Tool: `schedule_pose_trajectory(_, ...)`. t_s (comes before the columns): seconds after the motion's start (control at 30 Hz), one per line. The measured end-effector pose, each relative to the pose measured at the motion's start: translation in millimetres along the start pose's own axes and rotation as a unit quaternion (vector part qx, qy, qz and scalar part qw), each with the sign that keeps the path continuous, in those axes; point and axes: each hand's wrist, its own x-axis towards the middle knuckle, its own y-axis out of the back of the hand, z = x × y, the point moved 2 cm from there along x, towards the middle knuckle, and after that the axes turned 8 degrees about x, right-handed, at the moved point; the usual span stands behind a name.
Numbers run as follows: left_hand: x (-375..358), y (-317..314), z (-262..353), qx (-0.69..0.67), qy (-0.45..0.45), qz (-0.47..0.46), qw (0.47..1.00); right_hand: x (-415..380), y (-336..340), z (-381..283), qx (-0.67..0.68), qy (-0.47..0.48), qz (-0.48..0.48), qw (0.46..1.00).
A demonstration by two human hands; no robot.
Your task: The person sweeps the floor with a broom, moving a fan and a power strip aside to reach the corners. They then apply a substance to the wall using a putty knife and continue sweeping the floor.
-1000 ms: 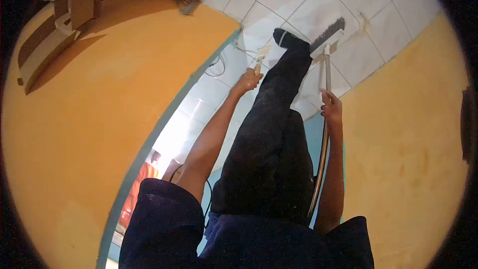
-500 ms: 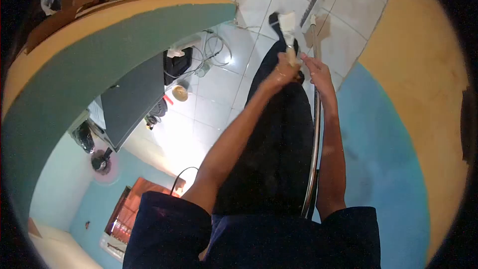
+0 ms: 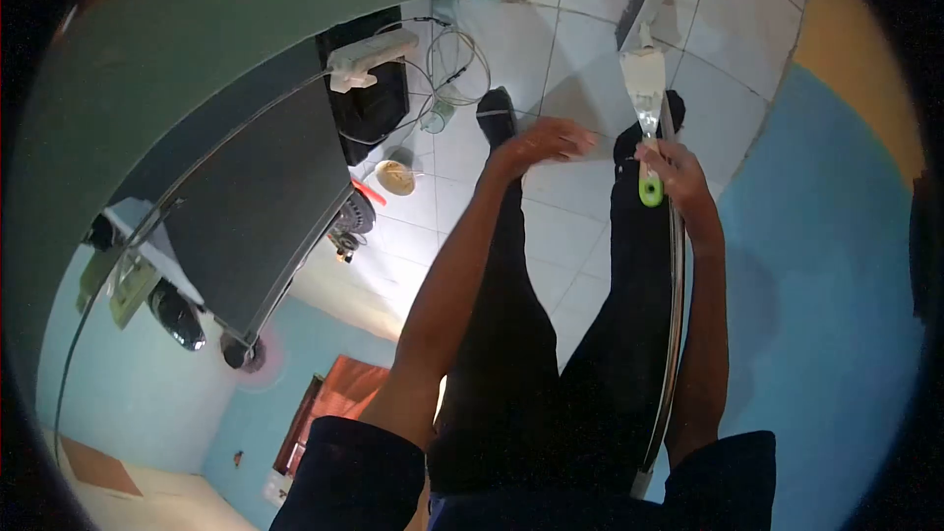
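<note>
My right hand (image 3: 678, 177) is closed around a putty knife (image 3: 644, 79) with a wide pale blade, its handle ending in bright green. The blade points away from me, overlapping the neck of a floor brush (image 3: 644, 10) with grey bristles. The brush's shiny metal pole (image 3: 676, 305) runs beneath the right hand and along the forearm toward my body. My left hand (image 3: 551, 141) is held out over the floor, fingers stretched and slightly blurred, with nothing in it.
White floor tiles (image 3: 565, 177) lie under my feet. On the left are a green partition (image 3: 246, 15), a dark panel (image 3: 256, 187), a power strip (image 3: 374, 54), looped cables, a glass (image 3: 435, 118) and a small bowl (image 3: 395, 177). A blue and yellow wall (image 3: 787, 256) rises at right.
The putty knife has passed from my left hand to my right. My left hand has come away and opened. My legs now show apart, and the view has shifted.
</note>
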Motion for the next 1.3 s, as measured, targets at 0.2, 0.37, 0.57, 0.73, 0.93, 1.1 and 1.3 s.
schedule_pose_trajectory(0.2, 27, 181, -234, 0.544, -0.102, 0.339, 0.761, -18, -47, 45, 0.096, -0.088, 0.000, 0.991)
schedule_pose_trajectory(0.37, 57, 238, -199, 0.532, 0.148, 0.427, 0.716, -17, -76, 54, -0.137, -0.036, 0.067, 0.988)
schedule_pose_trajectory(0.57, 105, 257, -180, 0.454, 0.228, 0.553, 0.661, 4, -93, 32, -0.289, 0.124, 0.127, 0.941)
schedule_pose_trajectory(0.73, 122, 258, -221, 0.532, 0.154, 0.512, 0.657, 21, -112, 4, -0.239, 0.042, 0.030, 0.970)
schedule_pose_trajectory(0.93, 73, 219, -198, 0.434, 0.057, 0.587, 0.681, 98, -138, 6, -0.475, 0.325, 0.028, 0.817)
schedule_pose_trajectory(1.1, 41, 199, -194, -0.092, -0.100, 0.641, 0.755, 229, -185, -3, -0.462, 0.356, -0.003, 0.812)
schedule_pose_trajectory(1.3, -38, 180, -152, -0.153, 0.049, 0.641, 0.751, 328, -244, 31, -0.491, 0.432, 0.019, 0.756)
